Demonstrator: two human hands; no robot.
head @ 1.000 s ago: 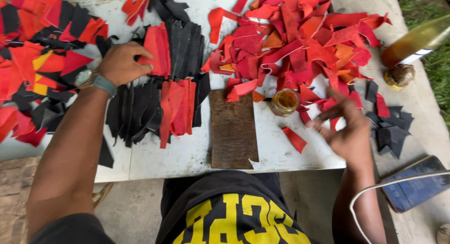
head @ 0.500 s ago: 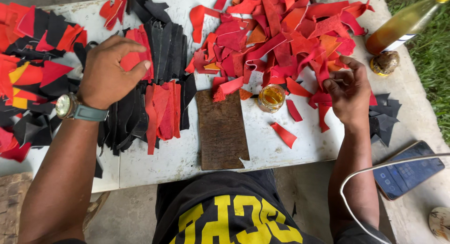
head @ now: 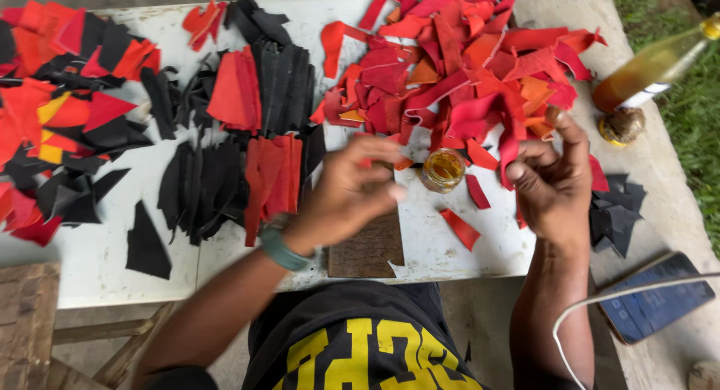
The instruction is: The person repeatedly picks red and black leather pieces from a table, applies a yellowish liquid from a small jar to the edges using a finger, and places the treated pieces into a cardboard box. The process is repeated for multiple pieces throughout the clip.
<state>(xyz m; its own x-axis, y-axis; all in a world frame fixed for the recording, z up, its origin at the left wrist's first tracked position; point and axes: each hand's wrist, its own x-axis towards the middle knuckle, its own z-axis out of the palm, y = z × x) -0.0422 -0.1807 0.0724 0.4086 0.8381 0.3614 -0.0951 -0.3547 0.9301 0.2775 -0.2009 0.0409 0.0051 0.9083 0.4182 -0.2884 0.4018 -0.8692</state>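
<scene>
Red scrap (head: 516,146) pinched in right hand (head: 551,187) fingers. Left hand (head: 349,191), fingers curled, blurred, has left the black strips, now over brown board (head: 367,247) beside glue jar (head: 442,169).

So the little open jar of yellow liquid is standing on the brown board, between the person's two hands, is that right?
Not quite. In the head view the jar stands on the white table, just beyond the brown board, not on it. It is indeed between the left hand and right hand.
</scene>
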